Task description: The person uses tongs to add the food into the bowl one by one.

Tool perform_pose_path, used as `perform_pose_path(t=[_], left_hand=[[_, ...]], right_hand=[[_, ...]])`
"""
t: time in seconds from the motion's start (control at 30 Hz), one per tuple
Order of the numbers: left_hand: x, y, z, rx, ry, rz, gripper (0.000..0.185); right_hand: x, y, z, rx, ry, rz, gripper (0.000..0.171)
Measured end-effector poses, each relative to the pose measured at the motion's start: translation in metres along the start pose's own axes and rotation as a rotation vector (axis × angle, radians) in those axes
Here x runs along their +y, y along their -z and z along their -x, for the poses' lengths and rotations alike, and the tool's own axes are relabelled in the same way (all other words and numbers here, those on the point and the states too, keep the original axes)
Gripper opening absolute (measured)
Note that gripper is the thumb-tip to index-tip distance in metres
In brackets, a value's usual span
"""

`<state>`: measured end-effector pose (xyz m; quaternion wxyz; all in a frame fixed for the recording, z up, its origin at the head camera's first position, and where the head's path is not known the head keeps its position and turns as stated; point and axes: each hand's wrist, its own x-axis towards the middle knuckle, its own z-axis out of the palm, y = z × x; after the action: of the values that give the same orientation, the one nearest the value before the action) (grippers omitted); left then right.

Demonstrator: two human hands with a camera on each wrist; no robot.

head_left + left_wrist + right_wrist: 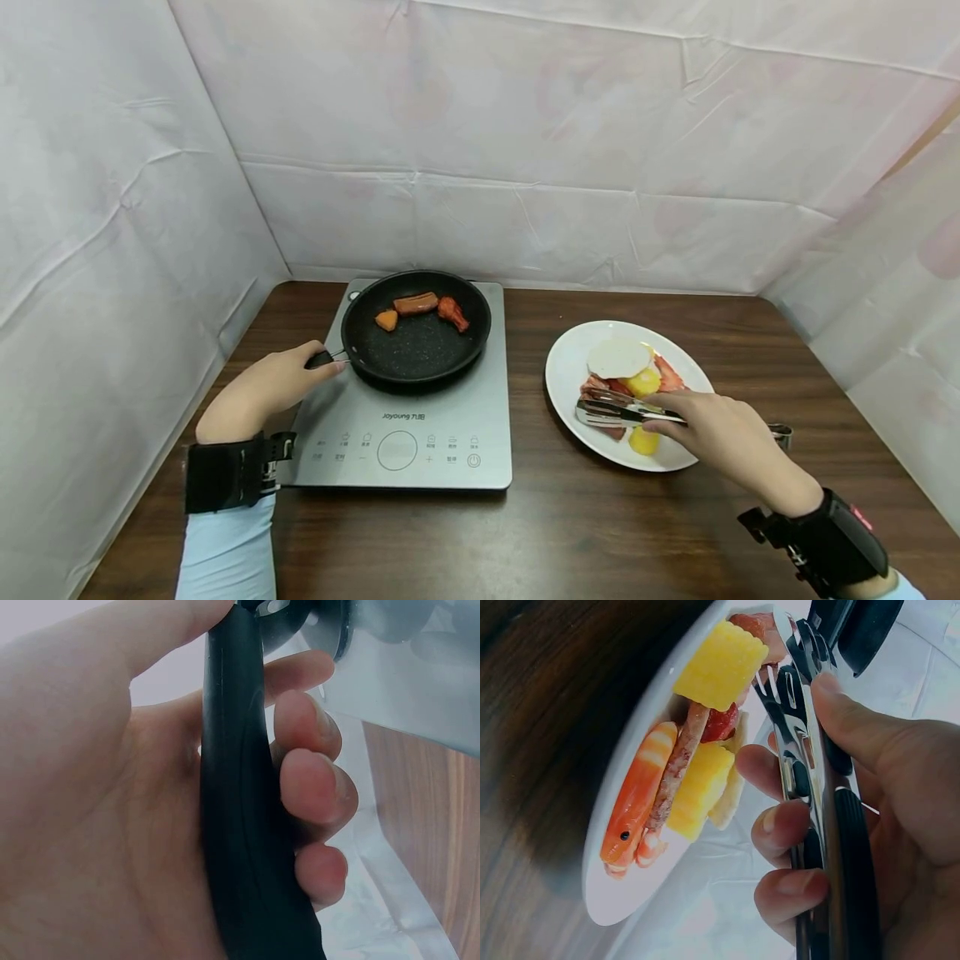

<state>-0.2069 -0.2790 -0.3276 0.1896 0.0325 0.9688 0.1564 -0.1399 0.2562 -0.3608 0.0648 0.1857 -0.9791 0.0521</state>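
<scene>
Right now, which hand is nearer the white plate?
Right: right hand, holding tongs, is at the right edge of the plate; left hand is well left of it, gripping the pan handle.

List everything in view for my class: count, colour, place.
Cooker: one, silver, on table
Frying pan: one, black, on cooker
Sausage: one, brown, in pan
Drumstick: one, reddish, in pan
Chunk: one, orange, in pan
Plate: one, white, right of cooker
Corn pieces: at least two, yellow, on plate
Round slice: one, white, on plate
Prawn: at least one, orange, on plate
Meat pieces: count unclear, reddish-brown, on plate
Tongs: one pair, silver and black, over plate
Table: one, brown, underneath
Sheeting: count unclear, whitish, behind and beside table
Wrist devices: two, black, on wrists
Sleeves: two, blue, on forearms
Hands: two, left hand gripping handle, right hand gripping tongs
</scene>
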Motion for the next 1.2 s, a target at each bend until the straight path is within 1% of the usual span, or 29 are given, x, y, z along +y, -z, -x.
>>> perform_pose_path(t=[0.23,0.37,0.47,0.63,0.77,0.93,1.2], left_hand=[[0.001,0.002,0.001,0.000,-0.011,-0.005,0.080],[0.002,0.001,0.002,0.003,-0.032,0.004,0.079],[0.002,0.001,0.002,0.008,-0.044,0.008,0.078],[0.001,0.002,0.003,0.005,-0.040,0.009,0.078],[0.001,0.002,0.002,-0.001,-0.027,0.008,0.080],[0.001,0.003,0.001,0.000,-0.020,0.003,0.081],[0.003,0.003,0.003,-0.003,-0.008,0.009,0.081]], right_hand=[[0.000,-0.002,0.000,-0.014,-0.037,-0.019,0.032],[-0.001,-0.001,-0.001,-0.017,-0.058,-0.045,0.031],[-0.002,0.001,-0.004,-0.028,-0.092,-0.071,0.029],[-0.005,0.007,-0.010,-0.064,-0.148,-0.106,0.024],[-0.008,0.012,-0.014,-0.081,-0.146,-0.126,0.020],[-0.013,0.014,-0.017,-0.075,-0.130,-0.133,0.021],[-0.024,0.019,-0.025,-0.062,-0.148,-0.134,0.023]])
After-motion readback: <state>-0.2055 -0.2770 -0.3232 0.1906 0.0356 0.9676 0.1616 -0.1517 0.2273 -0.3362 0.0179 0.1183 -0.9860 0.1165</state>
